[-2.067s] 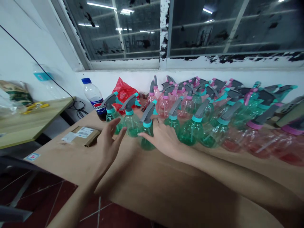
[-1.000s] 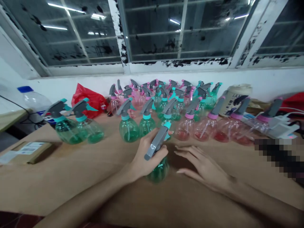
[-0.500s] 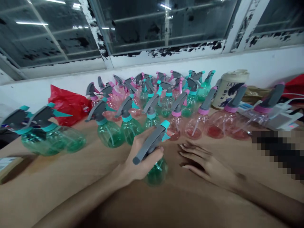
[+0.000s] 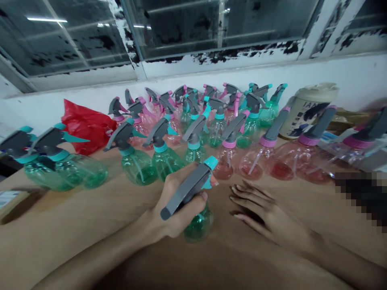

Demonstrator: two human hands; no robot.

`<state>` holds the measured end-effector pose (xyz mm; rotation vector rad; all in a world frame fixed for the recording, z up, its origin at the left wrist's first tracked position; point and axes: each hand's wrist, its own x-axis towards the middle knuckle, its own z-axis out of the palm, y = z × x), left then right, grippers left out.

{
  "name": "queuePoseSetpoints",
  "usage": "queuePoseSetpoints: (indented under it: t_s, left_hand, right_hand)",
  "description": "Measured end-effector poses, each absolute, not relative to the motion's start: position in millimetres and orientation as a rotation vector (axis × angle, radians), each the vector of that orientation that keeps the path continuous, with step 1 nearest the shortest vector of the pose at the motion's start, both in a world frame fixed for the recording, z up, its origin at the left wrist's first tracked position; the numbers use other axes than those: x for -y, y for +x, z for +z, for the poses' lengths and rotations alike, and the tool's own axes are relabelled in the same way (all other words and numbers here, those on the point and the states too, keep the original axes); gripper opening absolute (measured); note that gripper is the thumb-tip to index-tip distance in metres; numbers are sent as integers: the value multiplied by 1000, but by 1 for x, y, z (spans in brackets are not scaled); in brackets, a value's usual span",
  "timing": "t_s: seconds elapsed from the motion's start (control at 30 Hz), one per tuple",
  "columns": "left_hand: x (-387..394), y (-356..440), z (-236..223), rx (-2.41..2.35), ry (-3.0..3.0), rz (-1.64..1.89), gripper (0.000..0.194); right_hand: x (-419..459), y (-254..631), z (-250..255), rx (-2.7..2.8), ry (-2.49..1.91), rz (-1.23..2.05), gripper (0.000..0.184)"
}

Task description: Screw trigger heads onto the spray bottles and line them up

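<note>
My left hand (image 4: 178,201) is wrapped round the neck of a green spray bottle (image 4: 198,226) with a grey and teal trigger head. That bottle stands near the front of the table, its nozzle pointing away from me; the hand hides its collar. To its right, my right hand (image 4: 260,207) lies on the tabletop with its fingers stretched out, holding nothing. Just beyond the hands runs a row of spray bottles: green ones with teal collars (image 4: 167,161) and pink ones with pink collars (image 4: 252,163), each with some liquid at the bottom.
Several more pink and green spray bottles (image 4: 217,125) crowd behind the front row. A red plastic bag (image 4: 86,129) lies at the back left, and a printed white container (image 4: 306,110) stands at the back right. Wall and windows close off the far side of the wooden table (image 4: 90,225).
The view has shifted slightly and come a little closer. The bottle head in my left hand has tilted slightly; my right hand stays flat on the table.
</note>
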<state>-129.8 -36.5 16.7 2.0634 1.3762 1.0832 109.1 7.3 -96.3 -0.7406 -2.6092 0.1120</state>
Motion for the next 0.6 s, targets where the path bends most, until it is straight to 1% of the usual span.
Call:
queuePoseSetpoints:
  t_s: [0.1,0.2,0.27,0.43,0.53,0.6]
  left_hand:
    - [38,-131,18,-1297,2066,1076,16]
    - [39,-133,17,-1284,2098,1078,19]
    - [38,-133,15,-1291,2121,1082,17]
    - [37,-132,9,-1420,2138,1095,6]
    - [37,-130,9,-1431,2151,1077,5]
    - [36,-129,10,-1389,2140,1088,11]
  right_hand:
    - [-7,110,-97,2620,-750,97,35]
    - [-8,111,-99,2635,-750,90,35]
    - [-8,111,-100,2656,-763,80,36]
    - [-10,113,-104,2660,-775,105,37]
    - [-9,113,-103,2650,-787,135,37]
    - [-8,113,-102,2635,-797,151,36]
